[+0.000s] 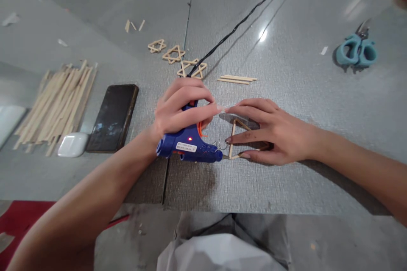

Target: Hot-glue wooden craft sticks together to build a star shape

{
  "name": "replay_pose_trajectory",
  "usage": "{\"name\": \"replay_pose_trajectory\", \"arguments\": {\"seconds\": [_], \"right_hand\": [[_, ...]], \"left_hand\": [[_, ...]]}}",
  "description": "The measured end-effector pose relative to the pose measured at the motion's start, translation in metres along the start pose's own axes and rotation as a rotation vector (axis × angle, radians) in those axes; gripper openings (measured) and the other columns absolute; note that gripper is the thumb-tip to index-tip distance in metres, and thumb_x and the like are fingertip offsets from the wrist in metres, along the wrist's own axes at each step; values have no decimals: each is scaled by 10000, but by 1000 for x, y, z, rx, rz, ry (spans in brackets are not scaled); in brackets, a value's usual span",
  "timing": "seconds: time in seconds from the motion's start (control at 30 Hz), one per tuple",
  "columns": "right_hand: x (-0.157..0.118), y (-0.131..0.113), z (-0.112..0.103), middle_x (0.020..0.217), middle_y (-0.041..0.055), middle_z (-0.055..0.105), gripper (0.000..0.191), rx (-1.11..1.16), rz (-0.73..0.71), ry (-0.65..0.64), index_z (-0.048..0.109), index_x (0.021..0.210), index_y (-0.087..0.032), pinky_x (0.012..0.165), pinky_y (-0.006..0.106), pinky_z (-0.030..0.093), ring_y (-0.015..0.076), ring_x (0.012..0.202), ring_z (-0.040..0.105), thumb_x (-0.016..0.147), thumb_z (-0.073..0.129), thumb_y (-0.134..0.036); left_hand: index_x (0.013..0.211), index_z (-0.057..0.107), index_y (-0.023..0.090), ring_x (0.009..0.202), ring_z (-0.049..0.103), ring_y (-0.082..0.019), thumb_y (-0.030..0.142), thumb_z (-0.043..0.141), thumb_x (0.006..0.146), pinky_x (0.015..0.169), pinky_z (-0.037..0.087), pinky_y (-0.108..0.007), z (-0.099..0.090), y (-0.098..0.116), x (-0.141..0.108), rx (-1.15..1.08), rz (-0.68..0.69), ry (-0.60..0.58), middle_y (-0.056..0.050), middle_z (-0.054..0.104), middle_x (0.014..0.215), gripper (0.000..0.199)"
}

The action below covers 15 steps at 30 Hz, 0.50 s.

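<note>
A blue hot glue gun (203,150) with a lit red light is gripped in my left hand (186,106), fingers wrapped round its handle. Its nozzle points right and touches, or nearly touches, the lower left corner of a small wooden stick triangle (232,139). My right hand (270,131) holds that triangle against the table, its thumb on the lower stick and a finger across the left one. The palm and fingers hide the triangle's right part. The fingertips of both hands come close together above it.
Three wooden stick stars (173,54) and several loose sticks (237,79) lie beyond my hands. At left are a stick bundle (60,106), a phone (112,118) and a white case (73,144). Teal scissors (356,48) lie right. The gun's black cord (235,29) runs away.
</note>
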State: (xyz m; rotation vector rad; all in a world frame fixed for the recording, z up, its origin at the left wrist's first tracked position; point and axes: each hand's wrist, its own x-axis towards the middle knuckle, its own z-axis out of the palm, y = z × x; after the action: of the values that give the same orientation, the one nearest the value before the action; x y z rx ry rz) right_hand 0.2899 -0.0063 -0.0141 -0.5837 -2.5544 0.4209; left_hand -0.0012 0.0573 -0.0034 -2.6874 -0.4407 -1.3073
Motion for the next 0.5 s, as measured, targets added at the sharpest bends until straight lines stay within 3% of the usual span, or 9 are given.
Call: {"name": "replay_pose_trajectory", "arguments": {"seconds": [0.17,0.5], "right_hand": [[0,0,0,1626,153,504,347,-3,4,-1,792,1329,-271,1184,596,412,386,1488,457,1059,686,-461],[-1,1,0,1628,154,492,345,-14,-6,3,782,1338,-274,1172,593,421,379,1493,449,1068,675,-460]], "left_hand": [[1093,717,338,976,752,-222,294,745,1012,843,649,-401,-1,2,1,-9,14,5,3,779,1038,97],[1015,763,324,1037,750,-247,345,728,1033,902,638,-441,-6,8,1,-116,-115,-89,-19,776,1023,45]]}}
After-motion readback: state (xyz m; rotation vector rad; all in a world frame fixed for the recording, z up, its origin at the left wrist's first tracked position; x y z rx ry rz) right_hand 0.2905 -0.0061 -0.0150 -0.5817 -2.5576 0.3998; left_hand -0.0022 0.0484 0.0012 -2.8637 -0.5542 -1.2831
